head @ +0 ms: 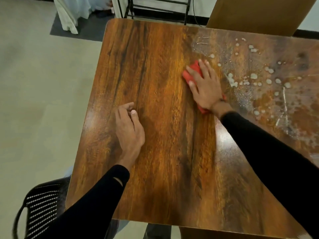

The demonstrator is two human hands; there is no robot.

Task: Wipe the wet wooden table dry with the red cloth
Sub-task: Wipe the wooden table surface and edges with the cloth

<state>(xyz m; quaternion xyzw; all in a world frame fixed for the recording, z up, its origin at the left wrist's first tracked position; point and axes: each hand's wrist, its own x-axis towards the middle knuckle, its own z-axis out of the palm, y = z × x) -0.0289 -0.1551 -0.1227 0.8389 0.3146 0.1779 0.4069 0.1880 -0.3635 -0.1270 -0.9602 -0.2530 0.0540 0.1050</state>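
Red cloth [193, 71] lies flat under your right hand [205, 88], which presses it down with straight, spread fingers near the middle of the wooden table [155, 94]. Water drops [253, 76] sit just beside the cloth. Your left hand [128, 130] rests loosely curled on the table, holding nothing.
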